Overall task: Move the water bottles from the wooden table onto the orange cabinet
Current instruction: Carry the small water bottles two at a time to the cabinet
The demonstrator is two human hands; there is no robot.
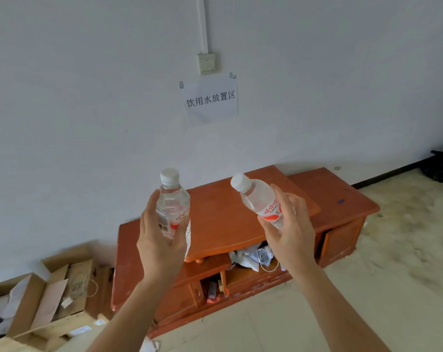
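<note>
I hold two clear water bottles with white caps and red-and-white labels in the air above the orange cabinet (223, 219). My left hand (159, 240) grips the lower half of the left bottle (173, 199), which stands nearly upright. My right hand (289, 232) grips the right bottle (256, 196) round its label, and that bottle tilts with its cap to the upper left. The low cabinet stands against the white wall, its raised middle top bare. The wooden table is out of view.
Crumpled paper and cables (253, 257) spill from the cabinet's open middle compartment. Open cardboard boxes (52, 295) lie on the floor to the left. A paper sign (211, 99) and a wall socket (206, 62) are on the wall. A black bag (441, 166) sits at far right.
</note>
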